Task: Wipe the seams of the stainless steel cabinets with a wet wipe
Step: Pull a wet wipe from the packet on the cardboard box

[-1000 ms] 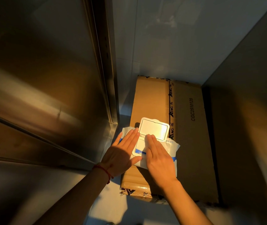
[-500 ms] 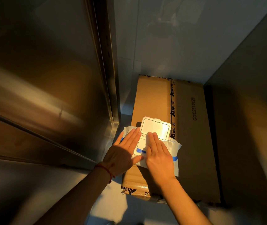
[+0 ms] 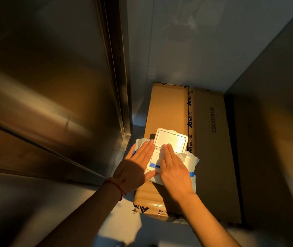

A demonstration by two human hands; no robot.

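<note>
A cardboard box (image 3: 211,157) stands between the steel cabinet (image 3: 44,86) and a dark panel (image 3: 275,131); on it lies the wipe pack (image 3: 188,163), lid (image 3: 171,142) up; left hand (image 3: 135,168) and right hand (image 3: 175,170) still press it with flat, straight fingers, the right now slightly farther forward.

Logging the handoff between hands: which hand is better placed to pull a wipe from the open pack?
Right hand: its fingers lie over the wet wipe pack's opening below the raised lid. Left hand lies flat on the pack's left side.
</note>
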